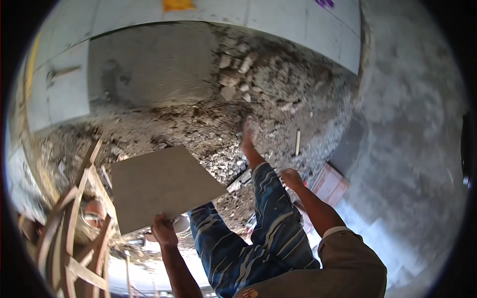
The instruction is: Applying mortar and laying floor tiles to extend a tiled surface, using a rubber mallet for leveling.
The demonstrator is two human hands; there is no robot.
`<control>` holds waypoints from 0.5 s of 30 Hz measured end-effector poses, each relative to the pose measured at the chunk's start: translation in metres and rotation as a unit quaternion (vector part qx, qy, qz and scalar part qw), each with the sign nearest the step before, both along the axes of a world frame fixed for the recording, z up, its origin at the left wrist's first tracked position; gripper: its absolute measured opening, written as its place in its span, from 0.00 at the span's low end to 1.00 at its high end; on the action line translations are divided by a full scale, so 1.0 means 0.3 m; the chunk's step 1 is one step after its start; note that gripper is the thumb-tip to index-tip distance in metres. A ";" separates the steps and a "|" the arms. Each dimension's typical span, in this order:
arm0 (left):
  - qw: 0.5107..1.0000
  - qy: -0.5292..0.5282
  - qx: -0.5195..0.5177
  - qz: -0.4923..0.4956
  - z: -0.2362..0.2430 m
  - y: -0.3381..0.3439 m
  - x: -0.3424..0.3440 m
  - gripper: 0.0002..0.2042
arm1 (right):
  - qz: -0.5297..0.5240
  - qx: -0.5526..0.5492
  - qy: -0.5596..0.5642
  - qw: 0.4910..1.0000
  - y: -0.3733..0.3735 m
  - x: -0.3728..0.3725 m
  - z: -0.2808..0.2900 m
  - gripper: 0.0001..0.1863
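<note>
Grey-brown tile [164,186] is held at 8 o'clock from centre, its near edge clamped in the left hand [164,231]; finger placement beneath is hidden. Visible long axis is directed roughly 8 to 2 o'clock. Right hand [291,178], at 4 o'clock, is curled; whether anything is gripped cannot be told. Left forearm [180,270] is cut off at 6–7 o'clock.
</note>
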State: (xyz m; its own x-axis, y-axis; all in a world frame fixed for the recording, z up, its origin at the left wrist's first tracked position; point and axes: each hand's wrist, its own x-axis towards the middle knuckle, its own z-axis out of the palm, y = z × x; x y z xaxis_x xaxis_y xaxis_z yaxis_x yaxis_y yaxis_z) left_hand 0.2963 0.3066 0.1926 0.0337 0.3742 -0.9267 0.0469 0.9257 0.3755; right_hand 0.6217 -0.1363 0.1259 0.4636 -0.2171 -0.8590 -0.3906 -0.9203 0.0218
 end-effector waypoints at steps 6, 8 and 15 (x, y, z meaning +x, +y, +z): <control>0.997 0.033 0.015 -0.074 -0.116 0.110 0.026 0.14 | 0.090 0.150 0.057 0.983 -0.144 -0.335 -0.061 0.19; 0.995 0.028 0.024 -0.093 -0.145 0.141 0.033 0.15 | -0.176 0.083 0.095 0.976 -0.164 -0.415 -0.142 0.19; 0.990 0.075 0.064 -0.104 -0.206 0.122 0.053 0.25 | 0.263 0.027 -0.011 0.964 -0.393 -0.582 -0.593 0.13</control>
State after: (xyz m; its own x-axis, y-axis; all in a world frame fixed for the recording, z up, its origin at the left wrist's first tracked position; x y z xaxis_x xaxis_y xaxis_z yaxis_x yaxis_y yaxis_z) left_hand 0.3123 0.3433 0.1308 -0.0122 0.4878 -0.8729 0.2958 0.8356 0.4628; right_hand 0.4471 -0.2543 -0.0520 0.5162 0.0978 -0.8509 0.1317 -0.9907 -0.0340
